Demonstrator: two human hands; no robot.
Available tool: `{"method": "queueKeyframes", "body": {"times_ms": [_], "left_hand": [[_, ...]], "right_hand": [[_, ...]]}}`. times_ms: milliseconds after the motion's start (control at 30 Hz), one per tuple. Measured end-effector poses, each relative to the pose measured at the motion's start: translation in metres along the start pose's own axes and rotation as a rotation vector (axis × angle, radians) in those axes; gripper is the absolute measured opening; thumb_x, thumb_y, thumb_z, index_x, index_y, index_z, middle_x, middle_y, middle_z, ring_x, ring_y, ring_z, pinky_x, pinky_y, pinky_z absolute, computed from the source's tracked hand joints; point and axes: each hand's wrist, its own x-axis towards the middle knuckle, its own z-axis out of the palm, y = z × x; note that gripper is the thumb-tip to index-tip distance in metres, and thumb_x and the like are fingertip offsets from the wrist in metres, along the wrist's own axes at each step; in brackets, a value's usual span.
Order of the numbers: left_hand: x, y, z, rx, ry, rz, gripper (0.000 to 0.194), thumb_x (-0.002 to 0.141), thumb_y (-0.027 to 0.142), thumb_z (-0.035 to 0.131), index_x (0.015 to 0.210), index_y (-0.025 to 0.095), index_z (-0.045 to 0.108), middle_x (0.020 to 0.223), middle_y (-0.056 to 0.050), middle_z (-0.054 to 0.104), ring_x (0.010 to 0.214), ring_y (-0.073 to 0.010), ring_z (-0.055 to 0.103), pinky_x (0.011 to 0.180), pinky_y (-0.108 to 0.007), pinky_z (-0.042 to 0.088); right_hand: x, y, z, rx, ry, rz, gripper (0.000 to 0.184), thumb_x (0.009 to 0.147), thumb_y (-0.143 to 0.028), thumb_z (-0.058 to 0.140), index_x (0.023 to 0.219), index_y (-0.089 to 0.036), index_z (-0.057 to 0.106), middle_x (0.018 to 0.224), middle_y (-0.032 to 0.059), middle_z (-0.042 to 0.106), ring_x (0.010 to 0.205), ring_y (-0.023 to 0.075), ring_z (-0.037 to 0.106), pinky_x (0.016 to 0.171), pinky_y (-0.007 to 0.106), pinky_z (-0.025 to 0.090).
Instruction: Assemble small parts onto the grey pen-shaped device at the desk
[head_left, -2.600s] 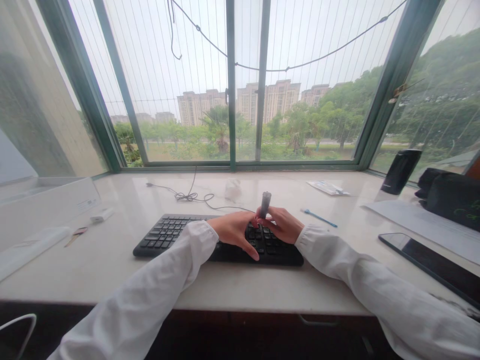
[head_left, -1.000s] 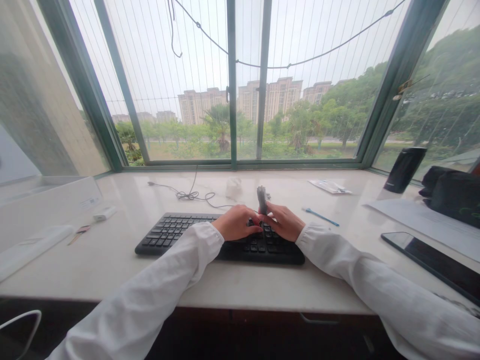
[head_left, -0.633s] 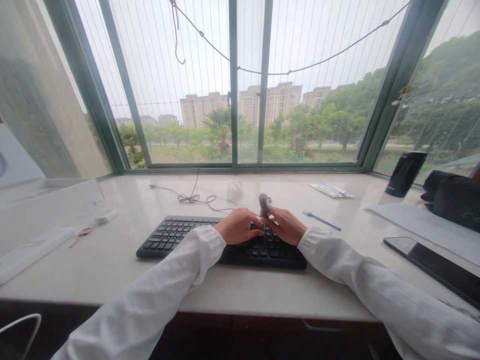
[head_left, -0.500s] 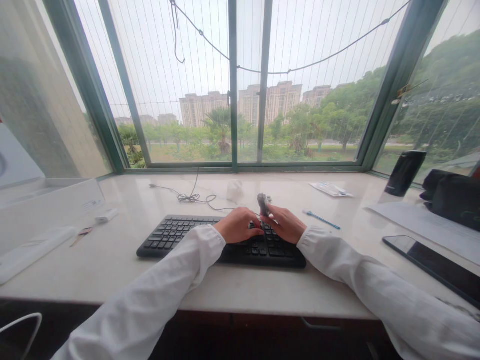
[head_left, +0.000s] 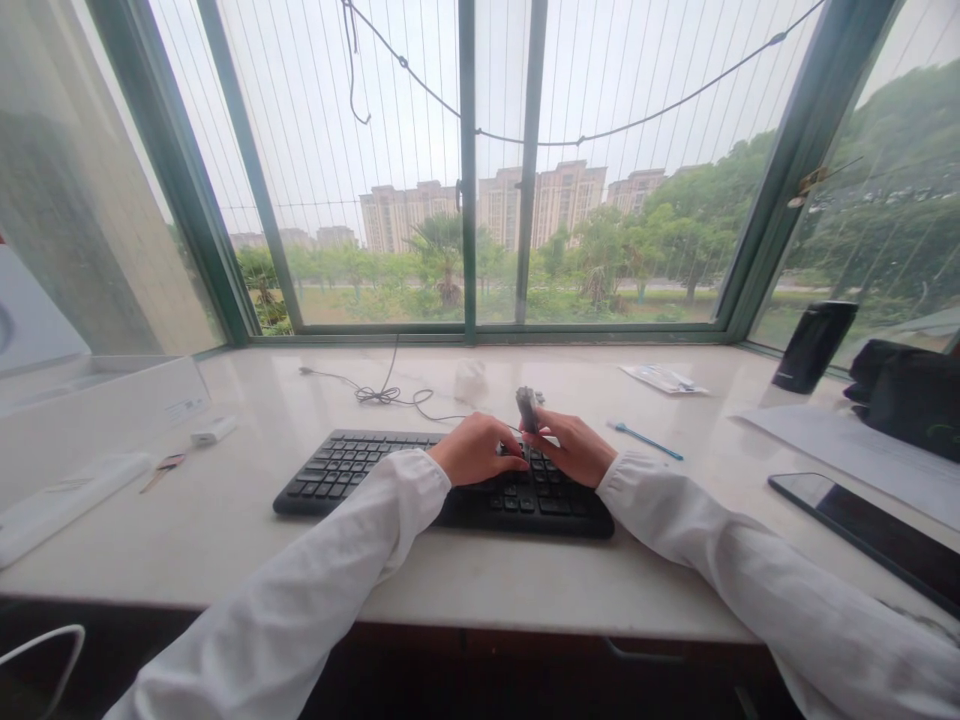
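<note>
A small grey cylindrical object (head_left: 527,408) stands upright above the middle of a black keyboard (head_left: 345,472). My right hand (head_left: 570,448) pinches its lower part between the fingers. My left hand (head_left: 476,450) lies on the keys just beside it, its fingertips reaching towards the object's base. I cannot tell if they touch it. The lower end of the object is hidden by my fingers. White sleeves cover both forearms.
The keyboard sits on a pale marble sill (head_left: 225,560) below a green-framed window. A tangled thin cable (head_left: 386,396) lies behind it. A blue stick (head_left: 645,441) and a paper packet (head_left: 664,378) lie to the right, with a black phone (head_left: 862,530) and black flask (head_left: 814,347) beyond.
My hands have drawn closer together, and the left hand has moved from a splayed pose to lying beside the object. The grey object sits lower, and the view has shifted slightly.
</note>
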Motion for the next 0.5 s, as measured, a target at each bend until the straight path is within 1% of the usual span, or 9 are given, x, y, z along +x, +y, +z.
{"method": "queueKeyframes", "body": {"times_ms": [167,367,500], "left_hand": [[-0.0005,-0.0017,0.0016,-0.02,0.0,-0.023,0.02,0.076,0.039,0.07,0.08,0.02,0.076,0.078,-0.003,0.074,0.073,-0.015,0.065,0.074,-0.023,0.046],[-0.0012,-0.0028,0.0024,-0.024,-0.004,-0.043,0.022,0.077,0.04,0.069,0.082,0.02,0.076,0.079,-0.003,0.074,0.072,-0.0144,0.064,0.074,-0.022,0.045],[-0.0016,-0.0009,-0.0022,-0.029,-0.03,-0.066,0.021,0.077,0.039,0.068,0.084,0.021,0.076,0.079,-0.002,0.074,0.075,-0.0151,0.065,0.077,-0.022,0.046]], "right_hand": [[-0.0001,0.001,-0.0014,0.009,-0.03,0.009,0.019,0.093,-0.036,0.047,0.098,-0.02,0.057,0.093,0.0064,0.068,0.089,0.021,0.066,0.081,0.035,0.052],[-0.0003,-0.0029,-0.0006,0.129,-0.048,-0.027,0.017,0.087,-0.033,0.057,0.1,-0.021,0.057,0.093,0.0034,0.068,0.087,0.0182,0.065,0.084,0.033,0.052],[-0.0001,-0.0031,-0.0002,0.202,-0.035,-0.027,0.016,0.085,-0.03,0.059,0.098,-0.021,0.059,0.092,0.0023,0.068,0.086,0.017,0.065,0.084,0.032,0.053]]}}
